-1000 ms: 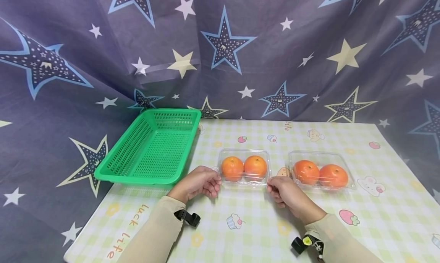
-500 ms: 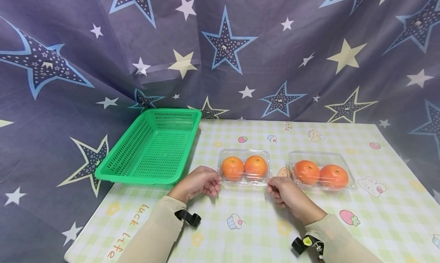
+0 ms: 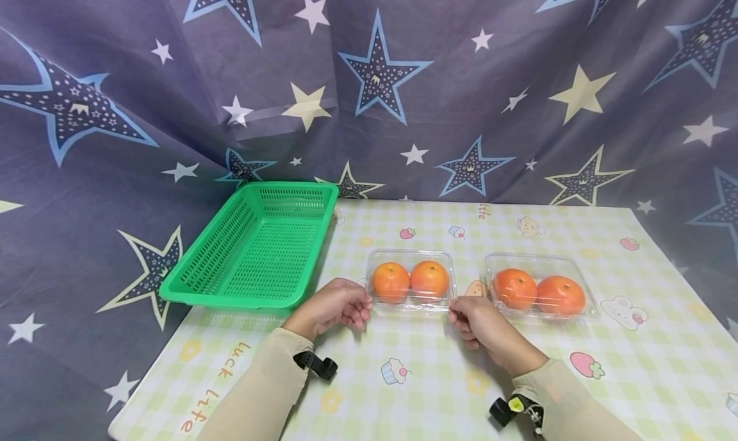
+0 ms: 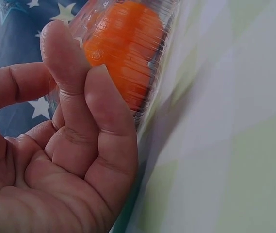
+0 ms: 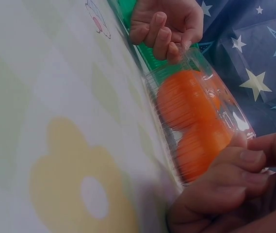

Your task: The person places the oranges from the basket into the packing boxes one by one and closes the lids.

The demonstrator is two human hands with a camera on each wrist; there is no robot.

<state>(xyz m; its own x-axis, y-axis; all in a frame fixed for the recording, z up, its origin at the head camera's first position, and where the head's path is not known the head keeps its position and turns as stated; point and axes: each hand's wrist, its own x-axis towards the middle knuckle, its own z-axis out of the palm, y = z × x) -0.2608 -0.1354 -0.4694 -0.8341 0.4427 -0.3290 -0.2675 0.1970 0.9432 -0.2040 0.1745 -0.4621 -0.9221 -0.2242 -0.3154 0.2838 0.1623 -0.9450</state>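
Observation:
A clear plastic clamshell box (image 3: 410, 255) stands mid-table with two oranges (image 3: 429, 279) inside. My left hand (image 3: 337, 305) pinches its near left corner between thumb and index finger, the other fingers loosely bent. At the near right corner, my right hand (image 3: 484, 322) pinches the edge the same way, with its remaining fingers curled beneath. The left wrist view has the bent fingers (image 4: 111, 116) covering part of the box. From the right wrist, both hands show at opposite ends of the ribbed box wall (image 5: 164, 121).
A second clear box (image 3: 539, 265) with two oranges (image 3: 559, 295) sits right of my right hand. At the left of the table stands a green slotted plastic basket (image 3: 300, 300). A star-patterned curtain (image 3: 438, 95) hangs behind the checkered tablecloth (image 3: 426, 396).

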